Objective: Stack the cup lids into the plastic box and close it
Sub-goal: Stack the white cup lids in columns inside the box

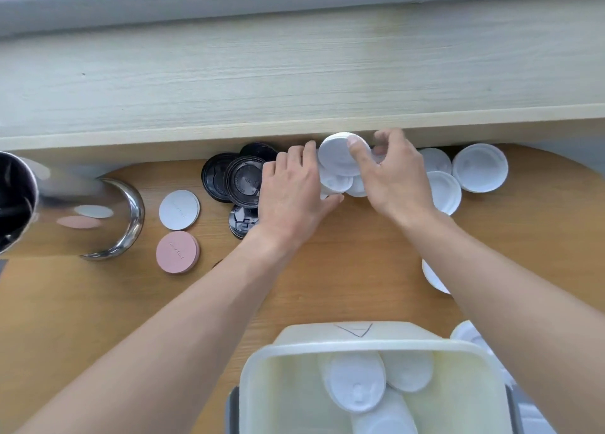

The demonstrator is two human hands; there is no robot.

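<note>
My right hand (394, 175) grips a white cup lid (337, 155), tilted up at the far edge of the wooden table. My left hand (291, 188) is closed around the side of a small pile of white lids (335, 181) just below it. More white lids (479, 167) lie to the right. Black lids (242, 180) are heaped left of my left hand. The open cream plastic box (363, 347) stands near me and holds several white lids (357, 381).
A shiny metal canister (108, 217) lies at the left. A white disc (179, 210) and a pink disc (177, 252) lie next to it. A pale wooden shelf (294, 83) overhangs the table's far edge. Another white lid (433, 278) shows beside my right forearm.
</note>
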